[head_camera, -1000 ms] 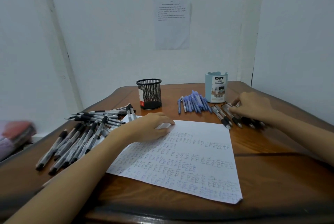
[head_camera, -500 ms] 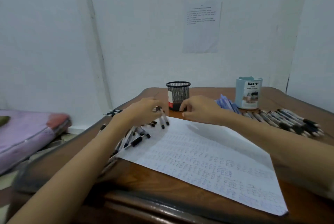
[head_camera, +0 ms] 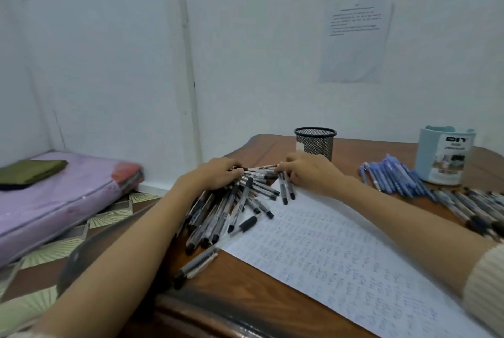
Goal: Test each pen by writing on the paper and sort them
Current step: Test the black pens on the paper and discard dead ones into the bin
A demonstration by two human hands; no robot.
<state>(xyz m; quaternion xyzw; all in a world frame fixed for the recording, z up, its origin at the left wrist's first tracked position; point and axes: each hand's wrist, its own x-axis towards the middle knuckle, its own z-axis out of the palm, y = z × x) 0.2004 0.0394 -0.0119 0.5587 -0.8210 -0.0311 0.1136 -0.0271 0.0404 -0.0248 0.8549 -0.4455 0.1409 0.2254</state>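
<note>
A heap of clear pens with black caps lies at the table's left side, partly over the left edge of the written-on paper. My left hand lies on the far end of the heap, its fingers curled round a few pens. Across from it, my right hand pinches the ends of pens at the heap's top with bent fingers. A black mesh cup stands just behind my right hand.
A row of blue pens lies by a pale blue organizer cup at the back right. More black-capped pens lie along the right edge. Left of the wooden table is a purple mattress on the floor.
My right hand left the pens at the right and came across to the left heap. My left hand moved off the paper onto the heap. The view swung left.
</note>
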